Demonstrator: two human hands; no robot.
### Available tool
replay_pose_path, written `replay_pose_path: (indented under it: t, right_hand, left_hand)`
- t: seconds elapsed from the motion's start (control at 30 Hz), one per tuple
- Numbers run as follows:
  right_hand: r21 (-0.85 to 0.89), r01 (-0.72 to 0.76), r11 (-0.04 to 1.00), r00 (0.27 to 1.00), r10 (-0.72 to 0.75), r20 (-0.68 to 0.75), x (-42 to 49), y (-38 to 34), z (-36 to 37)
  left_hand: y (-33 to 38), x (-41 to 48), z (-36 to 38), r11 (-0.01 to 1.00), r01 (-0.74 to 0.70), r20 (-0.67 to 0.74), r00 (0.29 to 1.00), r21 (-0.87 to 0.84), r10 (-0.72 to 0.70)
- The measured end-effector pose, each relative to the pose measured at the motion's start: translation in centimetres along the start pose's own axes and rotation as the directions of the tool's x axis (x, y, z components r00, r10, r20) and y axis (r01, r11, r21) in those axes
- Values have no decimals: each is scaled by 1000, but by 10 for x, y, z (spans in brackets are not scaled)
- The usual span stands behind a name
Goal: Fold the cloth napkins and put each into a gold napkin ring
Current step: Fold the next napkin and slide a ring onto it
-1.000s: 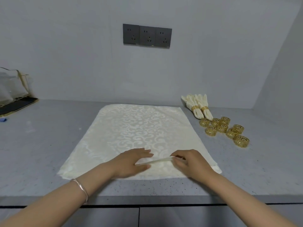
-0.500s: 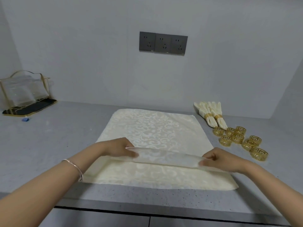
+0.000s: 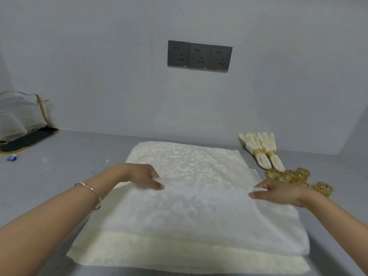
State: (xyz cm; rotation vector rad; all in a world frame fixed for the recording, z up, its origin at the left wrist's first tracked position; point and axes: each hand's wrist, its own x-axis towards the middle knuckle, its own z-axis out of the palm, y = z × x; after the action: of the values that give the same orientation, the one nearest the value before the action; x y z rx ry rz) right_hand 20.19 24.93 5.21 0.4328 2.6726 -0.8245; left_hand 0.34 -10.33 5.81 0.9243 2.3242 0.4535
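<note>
A cream patterned cloth napkin lies spread on the grey counter, on top of more cloth of the same kind. Its near edge is lifted and carried over toward the back, showing the paler underside. My left hand pinches the left end of that lifted edge. My right hand pinches the right end. Several loose gold napkin rings sit on the counter just beyond my right hand. Two folded napkins in gold rings lie behind them.
A gold-wire rack with a black tray stands at the far left by the wall. A small blue object lies in front of it. A dark triple socket plate is on the wall. The counter's front edge runs just below the napkin.
Both hands lifted the napkin's near edge, slid apart along it and carried it away from me, so a wide flap now covers the near half. The camera tilted down and closer.
</note>
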Motion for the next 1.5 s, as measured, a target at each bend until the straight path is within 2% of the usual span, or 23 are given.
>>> replay_pose_path:
  t: [0.07, 0.13, 0.27, 0.33, 0.4, 0.7, 0.83, 0.97, 1.03, 1.1, 1.13, 1.2, 1.23, 1.3, 1.4, 1.5]
  right_hand:
    - [-79, 22, 997, 991, -32, -130, 30, 5, 0]
    - [-153, 74, 985, 974, -104, -201, 56, 9, 2]
    - [-173, 25, 985, 919, -91, -385, 93, 15, -2]
    - [-219, -30, 975, 899, -69, -433, 106, 15, -3]
    - [-255, -69, 965, 884, -59, -463, 115, 14, -4]
    - [-262, -131, 956, 831, -38, -555, 158, 24, -8]
    - [-258, -181, 949, 817, -1, -577, 166, 23, -8]
    - [-311, -253, 916, 749, -18, -662, 162, 16, -1]
    - [-352, -242, 904, 715, -79, -695, 155, 6, 10]
    - [-278, -136, 951, 720, -98, -688, 146, -16, 28]
    - [-230, -68, 971, 740, -106, -664, 141, -28, 41]
    - [-197, 64, 978, 790, -171, -589, 132, -56, 70]
    - [-209, 108, 972, 810, -208, -549, 128, -69, 84]
    - [-246, 141, 959, 849, -245, -469, 125, -89, 109]
    - [-296, 95, 951, 879, -219, -424, 125, -107, 136]
    - [-373, 62, 926, 786, -276, -554, 123, -108, 153]
  left_hand:
    - [-15, 29, -2, 997, -40, -213, 976, 67, 53]
    - [-27, 54, -3, 991, -21, -346, 936, 135, 66]
    - [-36, 94, -5, 976, 119, -553, 833, 184, 3]
    - [-40, 110, -8, 970, 159, -619, 786, 184, -12]
    - [-43, 123, -12, 963, 194, -657, 753, 185, -26]
    - [-52, 158, -16, 962, 245, -718, 691, 123, -84]
    - [-52, 164, -14, 947, 282, -719, 689, 153, -89]
    - [-51, 162, -4, 922, 298, -767, 641, 247, -1]
    - [-42, 157, 11, 938, 218, -796, 598, 271, 91]
    - [-23, 145, 31, 952, 92, -797, 573, 292, 190]
    - [-12, 136, 43, 954, 44, -774, 597, 295, 212]
    - [9, 116, 66, 955, 12, -655, 730, 295, 193]
    - [16, 109, 77, 946, 40, -570, 805, 323, 161]
    - [21, 101, 95, 918, 130, -447, 893, 375, 56]
    - [21, 99, 109, 917, 160, -433, 901, 364, 14]
    - [16, 101, 112, 922, 162, -470, 883, 351, 24]
